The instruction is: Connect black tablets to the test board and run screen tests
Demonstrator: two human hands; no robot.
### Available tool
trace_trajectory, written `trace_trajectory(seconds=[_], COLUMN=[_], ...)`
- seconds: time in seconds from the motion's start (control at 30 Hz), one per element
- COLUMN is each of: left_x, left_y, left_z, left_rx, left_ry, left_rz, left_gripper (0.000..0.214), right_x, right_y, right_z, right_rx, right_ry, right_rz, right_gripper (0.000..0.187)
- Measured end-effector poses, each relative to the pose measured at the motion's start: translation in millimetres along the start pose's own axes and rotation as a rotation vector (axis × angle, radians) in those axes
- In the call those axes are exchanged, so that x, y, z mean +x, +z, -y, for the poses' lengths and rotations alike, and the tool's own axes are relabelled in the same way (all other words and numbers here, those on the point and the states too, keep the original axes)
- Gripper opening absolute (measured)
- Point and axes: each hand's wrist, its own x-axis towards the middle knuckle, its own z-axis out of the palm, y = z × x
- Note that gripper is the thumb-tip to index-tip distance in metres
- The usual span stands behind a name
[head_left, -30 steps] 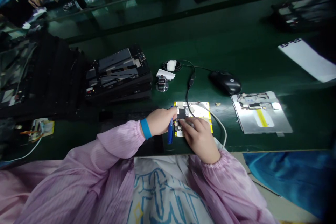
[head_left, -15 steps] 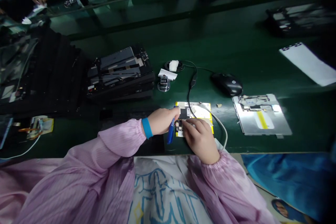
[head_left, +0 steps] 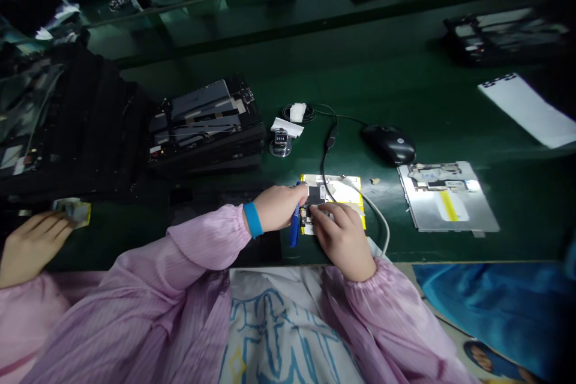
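Left hand (head_left: 279, 207) around blue pen (head_left: 294, 229) at edge of yellow-rimmed pack (head_left: 342, 190), right hand (head_left: 344, 237) atop, grip unclear, broad bench (head_left: 396, 81) beyond.

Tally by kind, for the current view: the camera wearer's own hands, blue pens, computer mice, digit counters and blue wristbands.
Hands: 2 (left hand, right hand)
Blue pen: 1
Computer mouse: 1
Digit counter: 1
Blue wristband: 1
Total: 6

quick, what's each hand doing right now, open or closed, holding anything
Left hand: closed, holding the blue pen.
Right hand: fingers curled, fingertips at the circuit board; whether it grips anything cannot be told.
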Motion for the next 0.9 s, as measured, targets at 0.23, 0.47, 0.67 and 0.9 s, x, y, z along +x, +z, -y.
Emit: trace_trajectory(seconds=[0.23,0.47,0.67,0.9], left_x=[0.3,-0.1,-0.1,0.0], left_y=[0.4,-2.6,-3.1,-3.7], left_z=[-0.2,-3.1,-3.8,-2.6], left_rx=[0.015,-0.006,-0.018,-0.037], left_ry=[0.007,-0.012,-0.030,-0.018], left_rz=[-0.001,0.030,0.036,0.039], left_gripper=[0.009,0.009,0.010,0.009], right_x=[-0.2,0.5,0.0,-0.8], right_y=[0.6,0.7,0.3,1.1], right_z=[0.2,-0.5,0.5,0.3], right_rx=[0.002,0.035,0.041,0.058], right_ry=[0.009,0.011,0.001,0.019], right_rz=[0.007,0.001,-0.003,-0.017], right_gripper=[0.024,0.024,0.026,0.029])
